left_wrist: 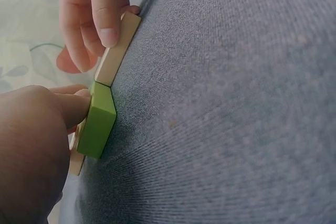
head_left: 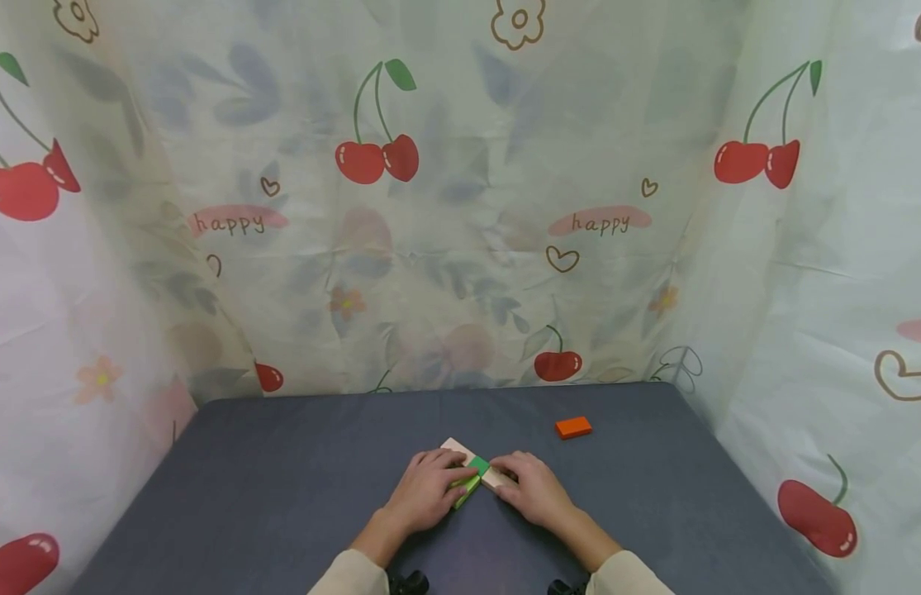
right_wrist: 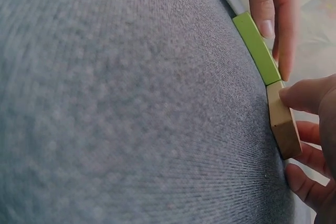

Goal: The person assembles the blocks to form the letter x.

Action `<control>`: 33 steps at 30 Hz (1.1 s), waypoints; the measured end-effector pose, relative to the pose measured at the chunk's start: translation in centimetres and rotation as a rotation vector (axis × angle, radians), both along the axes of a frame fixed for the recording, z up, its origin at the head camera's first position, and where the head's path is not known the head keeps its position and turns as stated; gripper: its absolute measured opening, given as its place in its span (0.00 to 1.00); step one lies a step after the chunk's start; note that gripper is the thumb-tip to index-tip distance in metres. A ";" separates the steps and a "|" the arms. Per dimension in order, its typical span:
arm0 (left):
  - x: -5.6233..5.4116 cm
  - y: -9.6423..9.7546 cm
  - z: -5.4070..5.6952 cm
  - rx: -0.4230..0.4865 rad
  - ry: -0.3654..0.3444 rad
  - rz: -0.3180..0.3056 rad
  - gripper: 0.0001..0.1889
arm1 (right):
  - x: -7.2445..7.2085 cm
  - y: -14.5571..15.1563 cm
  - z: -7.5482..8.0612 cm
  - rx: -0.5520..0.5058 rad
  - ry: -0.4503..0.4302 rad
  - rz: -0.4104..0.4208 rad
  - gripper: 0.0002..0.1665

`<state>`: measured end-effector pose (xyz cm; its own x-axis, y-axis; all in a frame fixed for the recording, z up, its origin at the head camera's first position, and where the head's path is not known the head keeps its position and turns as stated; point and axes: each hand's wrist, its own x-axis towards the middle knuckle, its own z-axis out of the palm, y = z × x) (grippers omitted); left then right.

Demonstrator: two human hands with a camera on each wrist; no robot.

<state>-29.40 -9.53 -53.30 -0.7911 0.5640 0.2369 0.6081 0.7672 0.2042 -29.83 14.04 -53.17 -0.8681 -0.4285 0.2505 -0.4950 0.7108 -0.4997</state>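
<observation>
Near the middle of the table, several small rectangular blocks lie with their ends together. My left hand (head_left: 428, 489) grips a light green block (head_left: 466, 492), thumb along its near side and fingers over the top. Opposite, my right hand (head_left: 536, 487) pinches a plain wooden block (head_left: 493, 479) between thumb and fingers; the right wrist view shows that wooden block (right_wrist: 282, 121) end to end with the light green block (right_wrist: 257, 48). A darker green block (head_left: 478, 466) sits where they meet. Beyond my left fingers, which partly cover it, reaches another plain wooden block (head_left: 454, 445).
An orange block (head_left: 573, 427) lies apart, toward the back right of the dark grey cloth-covered table (head_left: 296, 463). Around the table hangs a pale curtain (head_left: 460, 165) printed with cherries and flowers.
</observation>
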 end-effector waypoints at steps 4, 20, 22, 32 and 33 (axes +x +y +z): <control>-0.1 0.0 0.1 -0.007 0.002 -0.001 0.19 | 0.0 -0.1 -0.1 -0.006 -0.006 -0.005 0.19; -0.5 0.1 0.4 -0.054 0.000 -0.040 0.21 | 0.2 -0.2 0.1 -0.040 0.024 0.007 0.18; -0.6 0.1 0.4 -0.058 0.003 -0.050 0.21 | 0.2 -0.2 0.1 -0.053 0.029 0.009 0.18; -0.5 0.2 0.1 -0.042 -0.007 -0.038 0.19 | 0.2 0.3 -0.2 -0.088 0.076 -0.015 0.16; -0.5 0.2 0.1 -0.041 -0.010 -0.035 0.19 | 0.1 0.4 -0.1 -0.086 0.075 -0.023 0.16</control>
<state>-29.92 -9.29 -53.25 -0.7731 0.6001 0.2055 0.6325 0.7535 0.1791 -29.70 14.47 -53.29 -0.8550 -0.3830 0.3498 -0.5173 0.6785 -0.5215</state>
